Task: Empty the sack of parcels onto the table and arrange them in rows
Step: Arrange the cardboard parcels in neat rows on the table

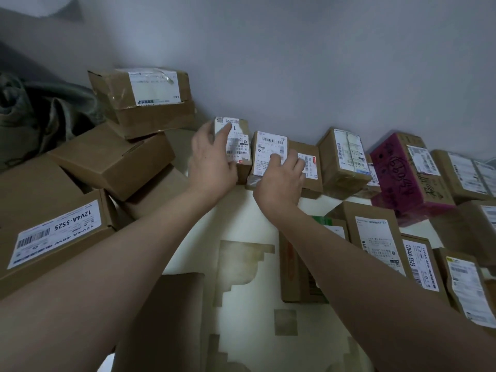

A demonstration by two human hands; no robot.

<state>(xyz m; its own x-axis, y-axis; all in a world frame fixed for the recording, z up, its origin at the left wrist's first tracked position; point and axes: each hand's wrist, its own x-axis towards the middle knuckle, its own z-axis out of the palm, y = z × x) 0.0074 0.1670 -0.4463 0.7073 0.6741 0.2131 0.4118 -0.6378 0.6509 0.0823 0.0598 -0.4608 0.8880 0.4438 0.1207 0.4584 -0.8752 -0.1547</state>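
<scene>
One parcel (237, 142) in left hand (212, 159), sack (40, 108) crumpled

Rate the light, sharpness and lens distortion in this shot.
Head view: dim, flat, bluish light with soft shadows; wide-angle bending slants the back row of parcels; the label on the small parcel gripped by the left hand is partly blurred, while the 12V4A-5525 label reads sharp.

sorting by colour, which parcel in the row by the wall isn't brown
The pink parcel with black handwriting, toward the right of that row; every other one there is brown cardboard.
</scene>
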